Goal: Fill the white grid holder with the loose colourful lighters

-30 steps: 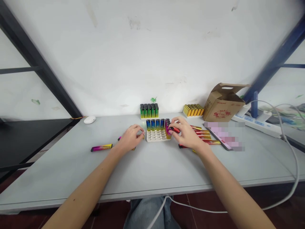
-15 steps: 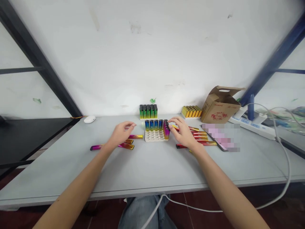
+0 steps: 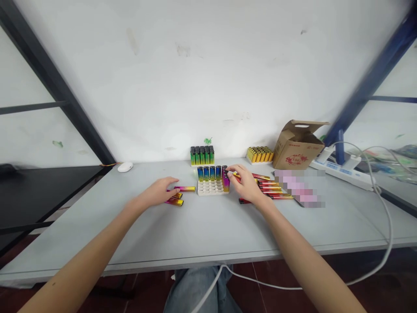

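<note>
My left hand (image 3: 160, 191) lies low over several loose purple-and-gold batteries (image 3: 176, 202). Its fingers are stretched forward, with the thumb apart and near the end of another battery. At the table's middle is a white honeycomb tray (image 3: 213, 191). Blue-and-gold batteries (image 3: 212, 174) with dark tops stand in its back row, and purple-and-gold batteries (image 3: 225, 184) stand along its right side. My right hand (image 3: 244, 182) is at that right side, thumb and fingertips closed on the top of a purple battery. Part of that column is hidden by the fingers.
Behind are a tray of green batteries (image 3: 202, 155) and a tray of yellow batteries (image 3: 260, 154). Red-and-gold batteries (image 3: 270, 189) lie right of my right hand. Farther right are an opened cardboard box (image 3: 293, 152), a power strip (image 3: 342, 174) and a white cable (image 3: 389, 234).
My left hand has moved down and slightly left onto the loose batteries. My right fingers have drawn closer together at the purple column. The view has shifted slightly.
</note>
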{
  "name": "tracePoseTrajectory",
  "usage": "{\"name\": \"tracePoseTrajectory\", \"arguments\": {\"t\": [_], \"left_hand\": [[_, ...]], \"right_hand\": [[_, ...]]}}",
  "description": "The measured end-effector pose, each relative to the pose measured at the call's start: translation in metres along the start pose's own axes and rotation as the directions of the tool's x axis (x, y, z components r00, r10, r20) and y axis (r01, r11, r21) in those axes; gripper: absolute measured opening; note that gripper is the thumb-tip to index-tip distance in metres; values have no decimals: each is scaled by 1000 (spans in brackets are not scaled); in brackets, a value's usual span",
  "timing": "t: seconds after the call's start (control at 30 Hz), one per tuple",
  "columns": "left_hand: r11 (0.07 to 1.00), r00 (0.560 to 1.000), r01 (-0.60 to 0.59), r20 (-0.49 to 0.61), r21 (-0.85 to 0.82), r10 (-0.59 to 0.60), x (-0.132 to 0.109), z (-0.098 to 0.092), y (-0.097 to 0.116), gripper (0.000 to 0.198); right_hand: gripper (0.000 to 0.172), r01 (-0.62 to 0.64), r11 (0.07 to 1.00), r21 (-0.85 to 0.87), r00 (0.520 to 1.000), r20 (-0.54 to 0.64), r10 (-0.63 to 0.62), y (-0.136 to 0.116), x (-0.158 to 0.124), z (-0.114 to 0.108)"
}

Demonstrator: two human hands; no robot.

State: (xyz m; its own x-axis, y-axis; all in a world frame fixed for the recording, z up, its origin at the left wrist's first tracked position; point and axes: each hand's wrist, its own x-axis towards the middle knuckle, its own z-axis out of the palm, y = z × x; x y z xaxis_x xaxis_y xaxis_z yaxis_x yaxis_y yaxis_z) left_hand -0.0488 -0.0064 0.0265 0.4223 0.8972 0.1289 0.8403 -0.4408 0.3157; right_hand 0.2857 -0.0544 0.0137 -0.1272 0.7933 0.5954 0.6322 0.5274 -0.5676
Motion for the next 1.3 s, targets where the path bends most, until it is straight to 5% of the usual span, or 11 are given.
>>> {"name": "tracePoseTrajectory", "arguments": {"t": [0.3,0.5,0.67,0.83,1.0,1.2,1.3], "left_hand": [[994,994,109,-9,-23,-109,11,6,12,23],[967,961,54,-249,-248,-117,14,-8,29,25],[862,855,-238,-518,-448,-34,25,-6,63,22],[802,661,-542,-717,-250,223,37,9,90,15],[749,513,-653,-793,-111,329,34,23,100,14],[764,446,-634,-864,-120,233,24,26,98,20],[778,457,-608,-871,-157,182,23,20,93,25]], "right_hand": [[21,21,1000,0,999,-35,-21,3,0,3],[19,49,999,-20,990,-132,-51,1,1,4],[21,127,989,-77,967,-213,-141,-10,-3,7],[27,250,959,-134,939,-207,-274,-30,-7,16],[31,232,960,-159,951,-172,-258,-49,2,30],[26,299,947,-116,949,-65,-307,-67,28,41],[27,314,948,-46,949,-10,-315,-72,31,45]]}}
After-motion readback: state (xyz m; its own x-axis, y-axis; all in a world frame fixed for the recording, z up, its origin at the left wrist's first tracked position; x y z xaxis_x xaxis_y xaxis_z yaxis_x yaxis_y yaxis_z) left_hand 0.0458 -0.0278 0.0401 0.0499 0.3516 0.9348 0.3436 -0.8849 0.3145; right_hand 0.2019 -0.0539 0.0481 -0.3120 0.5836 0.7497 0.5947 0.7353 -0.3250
